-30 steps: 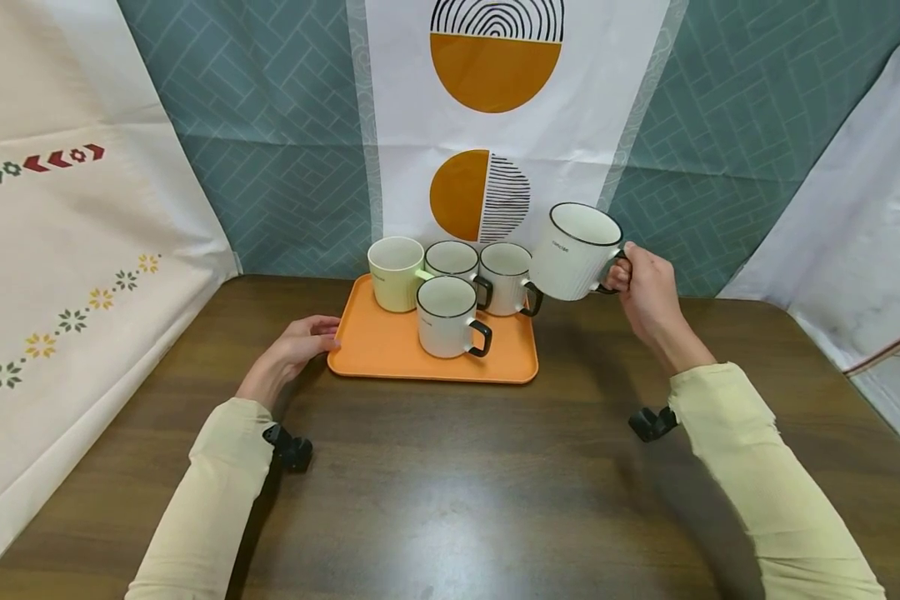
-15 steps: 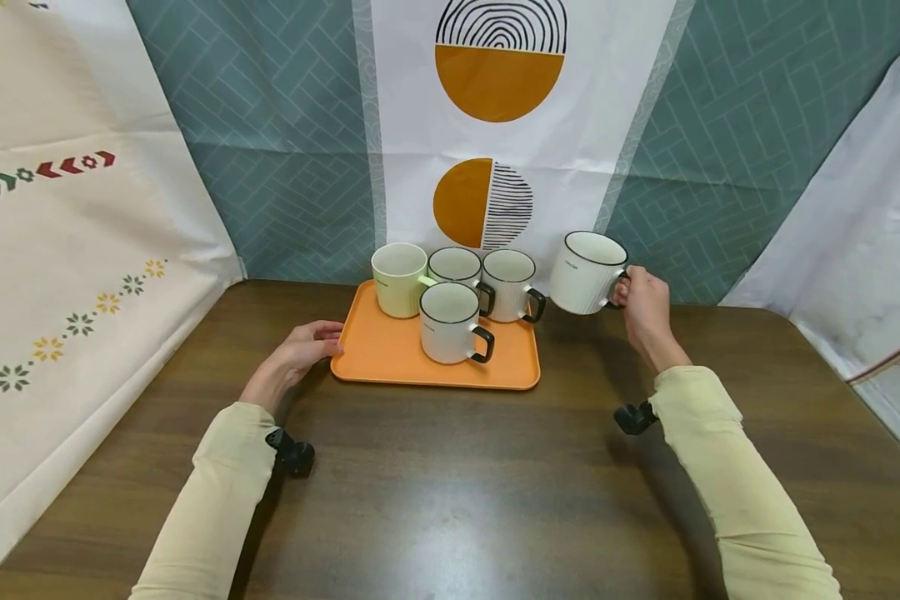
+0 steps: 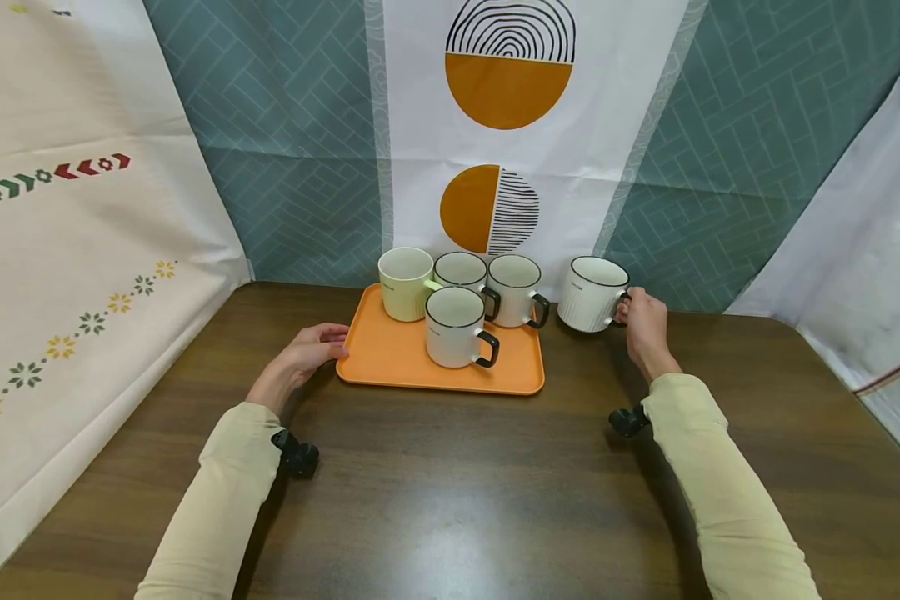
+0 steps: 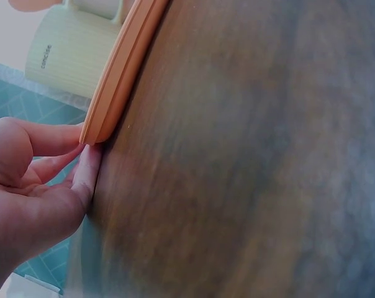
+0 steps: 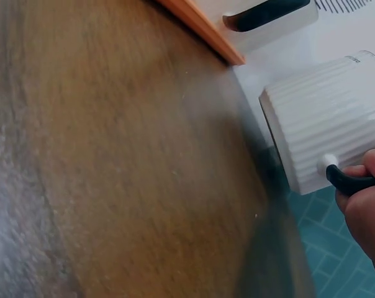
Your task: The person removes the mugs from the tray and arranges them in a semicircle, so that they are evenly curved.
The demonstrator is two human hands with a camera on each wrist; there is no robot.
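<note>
By its black handle, my right hand (image 3: 645, 327) holds a ribbed white mug (image 3: 591, 293) with a dark rim, upright and close over the table, right of the tray. In the right wrist view, the fingers curl round the handle of this mug (image 5: 330, 118). My left hand (image 3: 307, 354) pinches the left edge of an orange tray (image 3: 378, 358); the left wrist view shows digits on both sides of the tray's rim (image 4: 116, 87). On the tray stand a pale green mug (image 3: 405, 292) and white mugs with black handles: one in front (image 3: 453, 333), two behind (image 3: 461, 271) (image 3: 513, 292).
The brown wooden table (image 3: 450, 475) extends in front of the tray and to both sides. Behind it hangs a teal cloth (image 3: 292, 167) with a white patterned panel (image 3: 412, 125). A pale embroidered cloth (image 3: 82, 250) borders the left side, a white one (image 3: 855, 233) the right.
My right hand has lowered the white mug toward the table, just right of the tray, and it stands more upright. My left hand stays at the tray's edge. The head view has shifted slightly.
</note>
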